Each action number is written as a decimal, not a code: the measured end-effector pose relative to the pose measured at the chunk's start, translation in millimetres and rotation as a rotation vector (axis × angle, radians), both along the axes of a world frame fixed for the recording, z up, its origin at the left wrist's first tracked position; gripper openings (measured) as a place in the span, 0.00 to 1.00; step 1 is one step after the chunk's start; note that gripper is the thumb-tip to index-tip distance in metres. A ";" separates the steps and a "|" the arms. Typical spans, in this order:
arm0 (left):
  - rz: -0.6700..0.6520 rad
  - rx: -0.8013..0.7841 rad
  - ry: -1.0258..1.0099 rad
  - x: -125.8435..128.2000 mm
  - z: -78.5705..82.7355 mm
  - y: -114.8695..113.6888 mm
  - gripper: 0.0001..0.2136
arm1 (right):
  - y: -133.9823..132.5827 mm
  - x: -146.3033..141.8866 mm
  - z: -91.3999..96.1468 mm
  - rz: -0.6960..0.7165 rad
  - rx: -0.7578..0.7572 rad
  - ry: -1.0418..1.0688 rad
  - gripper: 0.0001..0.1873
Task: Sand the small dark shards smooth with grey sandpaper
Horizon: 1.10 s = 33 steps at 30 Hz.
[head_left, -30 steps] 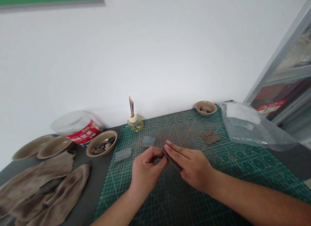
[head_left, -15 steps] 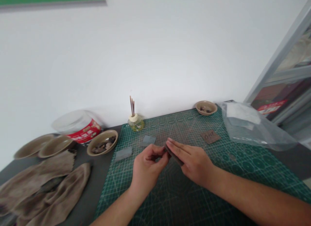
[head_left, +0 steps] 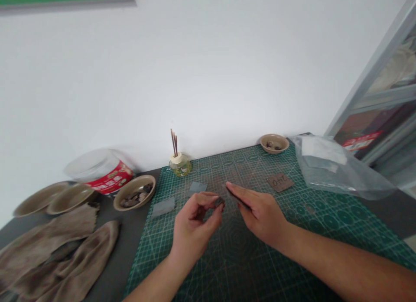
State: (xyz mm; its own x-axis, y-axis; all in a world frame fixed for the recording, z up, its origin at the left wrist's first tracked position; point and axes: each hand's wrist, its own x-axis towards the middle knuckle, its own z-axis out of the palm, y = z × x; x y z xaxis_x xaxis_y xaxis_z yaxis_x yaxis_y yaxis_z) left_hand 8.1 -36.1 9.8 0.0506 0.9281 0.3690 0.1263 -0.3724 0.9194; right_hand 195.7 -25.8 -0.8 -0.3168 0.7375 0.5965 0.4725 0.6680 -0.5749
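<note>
Above the green cutting mat (head_left: 227, 276), my left hand (head_left: 190, 228) pinches a small dark stone (head_left: 219, 202) between thumb and fingertips. Just right of it, my right hand (head_left: 264, 217) grips a thin brown sheet, apparently sandpaper (head_left: 239, 201), seen nearly edge-on along the fingers. A small gap separates stone and sheet. Behind my right hand lies a brown sandpaper square (head_left: 280, 183) with handwritten digits. Two grey sheets, one nearer (head_left: 163, 206) and one farther (head_left: 198, 187), rest on the mat beyond my left hand.
At left stand a bowl of stones (head_left: 152, 187), two more bowls (head_left: 69, 199), a red-labelled plastic jar (head_left: 110, 178) and a crumpled brown cloth (head_left: 81, 258). A reed diffuser (head_left: 180, 165) is near the wall. Back right are a small bowl (head_left: 274, 149) and a clear plastic bag (head_left: 344, 180).
My left hand has drawn the stone away from the sandpaper, slightly left and down, so the stone now shows. The right hand still holds the sheet. The view has shifted slightly.
</note>
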 end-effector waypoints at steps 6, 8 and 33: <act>-0.005 -0.050 0.090 0.3 -0.1 6.6 0.04 | -11.3 -2.7 1.6 0.080 0.177 -0.107 0.36; -0.017 -0.043 0.093 0.3 0.3 6.9 0.03 | -14.0 -4.2 1.2 0.133 0.233 -0.175 0.39; -0.051 -0.071 -0.050 -2.9 -4.4 9.9 0.10 | 16.7 1.0 2.8 0.025 -0.541 0.393 0.04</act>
State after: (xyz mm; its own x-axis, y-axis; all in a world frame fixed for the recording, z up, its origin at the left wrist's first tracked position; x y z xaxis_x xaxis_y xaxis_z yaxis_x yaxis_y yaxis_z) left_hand 5.2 -26.2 5.4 0.0815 0.9485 0.3061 0.0618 -0.3113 0.9483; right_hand 196.7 -9.1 2.0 -0.1721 0.9604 0.2189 0.1478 0.2449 -0.9582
